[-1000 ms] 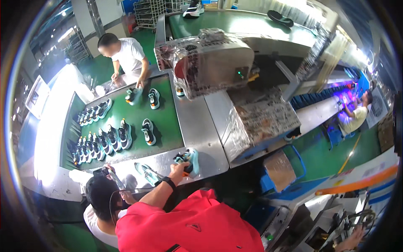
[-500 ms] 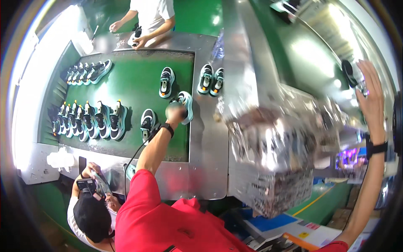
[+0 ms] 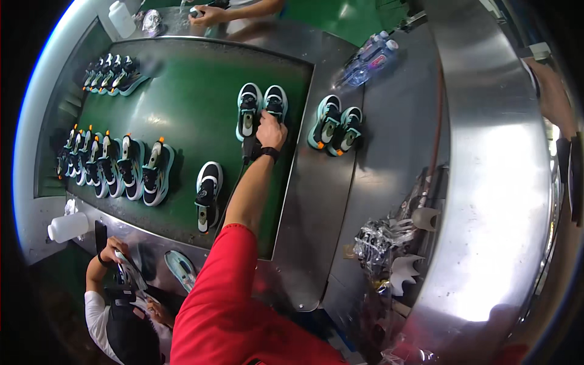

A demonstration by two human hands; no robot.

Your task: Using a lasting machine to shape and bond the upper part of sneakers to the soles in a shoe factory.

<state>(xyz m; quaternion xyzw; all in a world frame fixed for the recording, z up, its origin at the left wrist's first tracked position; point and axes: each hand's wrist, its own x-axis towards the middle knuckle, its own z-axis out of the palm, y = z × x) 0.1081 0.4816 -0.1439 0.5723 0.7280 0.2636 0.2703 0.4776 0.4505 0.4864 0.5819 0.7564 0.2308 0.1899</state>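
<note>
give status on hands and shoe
Left hand on shoe, grip unclear. Right hand at picture's right edge, hold unclear. Second shoe close on the first's left.

The left hand (image 3: 272,131) sets a black-and-teal shoe (image 3: 275,97) beside another shoe (image 3: 249,109) on the green belt's (image 3: 194,103) right, after holding it over the near metal ledge (image 3: 291,286).

Two rows of sneakers (image 3: 128,170) line the green surface's (image 3: 188,115) left, a side-by-side pair (image 3: 248,103) and lone sneaker (image 3: 208,190) hold its right, another pair (image 3: 328,121) stands on the metal border (image 3: 295,249)!
</note>
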